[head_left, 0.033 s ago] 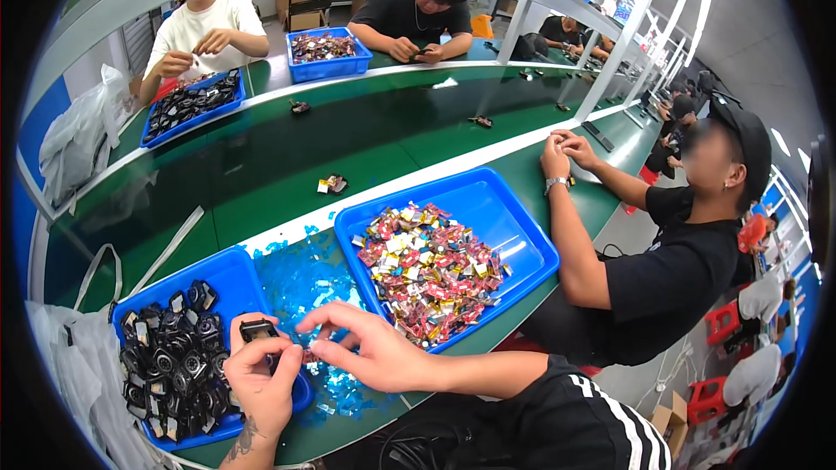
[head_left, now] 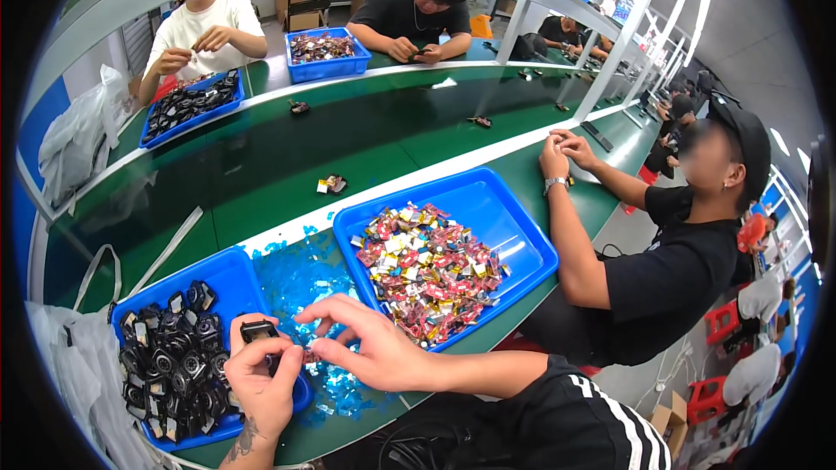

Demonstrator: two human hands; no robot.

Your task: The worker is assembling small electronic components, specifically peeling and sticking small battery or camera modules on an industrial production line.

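My left hand (head_left: 261, 383) is closed around a black watch-like casing (head_left: 259, 329) with a squarish frame, held above the near edge of the left blue tray. A small reddish part (head_left: 311, 356) shows between my left thumb and my right hand (head_left: 374, 350). The right hand's fingers are apart, the thumb close to that part; whether it touches is hard to see. Several similar black casings (head_left: 178, 357) fill the left tray (head_left: 231, 274). To the right, a larger blue tray (head_left: 518, 248) holds a heap of small red, white and yellow electronic parts (head_left: 427, 270).
Blue film scraps (head_left: 305, 278) litter the green bench between the trays. Beyond a white rail (head_left: 418, 178) lies a green belt with scattered parts, one being a small assembly (head_left: 332, 184). A co-worker (head_left: 662, 252) sits close on the right; two others work opposite. Plastic bags (head_left: 70, 374) hang at the left.
The fingers of my right hand have shifted very slightly. My left hand and the black casing look unchanged.
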